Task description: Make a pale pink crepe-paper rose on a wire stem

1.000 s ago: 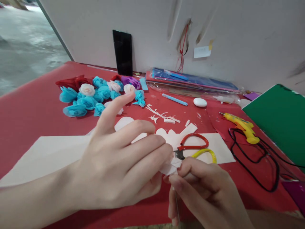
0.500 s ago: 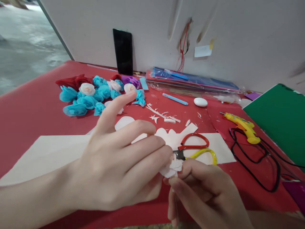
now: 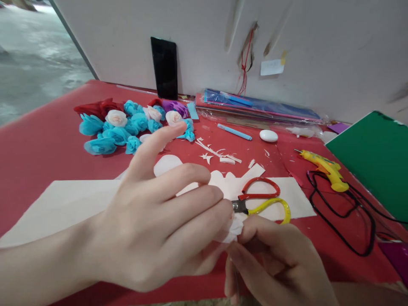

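My left hand [image 3: 165, 216] curls its fingers over a small pale paper flower [image 3: 235, 227], with the index finger raised. Most of the flower is hidden behind those fingers. At the flower's base, the thumb and forefinger of my right hand [image 3: 270, 255] are pinched together. A thin pale strand hangs below that pinch; whether it is wire or thread cannot be made out. Just beyond lie scissors [image 3: 261, 197] with one red and one yellow handle, on a pale paper strip [image 3: 79, 199]. Several cut pale petals [image 3: 167, 163] lie behind my left hand.
Blue, white, red and purple paper flowers [image 3: 138, 123] pile up at the back left. A black phone [image 3: 165, 68] leans on the wall. A yellow glue gun [image 3: 328, 170] with its black cord lies right, near a green board [image 3: 376, 157]. Paper scraps [image 3: 219, 155] litter the red table [image 3: 41, 140].
My left fingers have shifted slightly right and down over the flower, covering more of it. My right hand keeps nearly the same pinch.
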The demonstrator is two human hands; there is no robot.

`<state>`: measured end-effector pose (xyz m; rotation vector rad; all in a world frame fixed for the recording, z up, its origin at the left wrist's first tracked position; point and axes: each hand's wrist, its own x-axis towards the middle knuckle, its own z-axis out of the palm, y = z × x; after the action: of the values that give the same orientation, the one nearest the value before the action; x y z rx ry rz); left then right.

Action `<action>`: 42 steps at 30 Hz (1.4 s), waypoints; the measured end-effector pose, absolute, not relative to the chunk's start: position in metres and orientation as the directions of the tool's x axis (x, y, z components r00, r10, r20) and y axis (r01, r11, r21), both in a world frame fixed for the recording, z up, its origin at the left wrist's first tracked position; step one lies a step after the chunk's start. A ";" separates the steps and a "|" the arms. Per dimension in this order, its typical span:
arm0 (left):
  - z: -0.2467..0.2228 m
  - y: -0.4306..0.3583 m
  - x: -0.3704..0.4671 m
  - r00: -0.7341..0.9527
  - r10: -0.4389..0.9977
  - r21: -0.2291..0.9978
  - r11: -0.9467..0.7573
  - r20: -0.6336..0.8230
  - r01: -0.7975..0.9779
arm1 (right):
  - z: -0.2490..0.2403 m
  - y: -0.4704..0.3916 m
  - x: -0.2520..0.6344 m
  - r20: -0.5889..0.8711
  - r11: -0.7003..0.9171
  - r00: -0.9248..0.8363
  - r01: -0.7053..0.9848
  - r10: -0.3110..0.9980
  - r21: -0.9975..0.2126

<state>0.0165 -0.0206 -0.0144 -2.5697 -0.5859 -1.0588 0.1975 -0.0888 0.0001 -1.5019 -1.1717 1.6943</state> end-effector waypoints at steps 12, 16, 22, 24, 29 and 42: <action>-0.014 -0.022 0.016 0.660 0.315 -0.065 -0.873 0.682 0.484 | -0.016 -0.082 0.201 -0.189 -0.129 -0.282 0.216 0.941 -0.968; -0.010 -0.020 0.017 0.652 0.324 -0.056 -0.869 0.686 0.491 | -0.016 -0.081 0.201 -0.137 -0.073 -0.287 0.222 0.948 -0.972; -0.011 -0.024 0.017 0.645 0.313 -0.063 -0.870 0.698 0.489 | -0.019 -0.078 0.201 0.007 0.075 -0.262 0.250 0.965 -0.965; -0.012 -0.025 0.016 0.646 0.320 -0.070 -0.862 0.693 0.502 | -0.018 -0.077 0.202 0.000 0.083 -0.279 0.287 0.960 -0.954; -0.009 -0.024 0.017 0.621 0.284 -0.084 -0.866 0.730 0.494 | -0.012 -0.076 0.206 -0.035 0.074 -0.312 0.329 0.950 -0.941; 0.008 -0.007 0.011 0.590 0.557 0.456 -0.827 0.584 0.330 | -0.004 -0.052 0.213 -0.320 -0.390 -0.484 -0.048 0.814 -0.920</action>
<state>0.0106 -0.0071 0.0080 -3.0629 -0.8796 -1.3106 0.2129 -0.0517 -0.0043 -1.0941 -1.2377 1.9266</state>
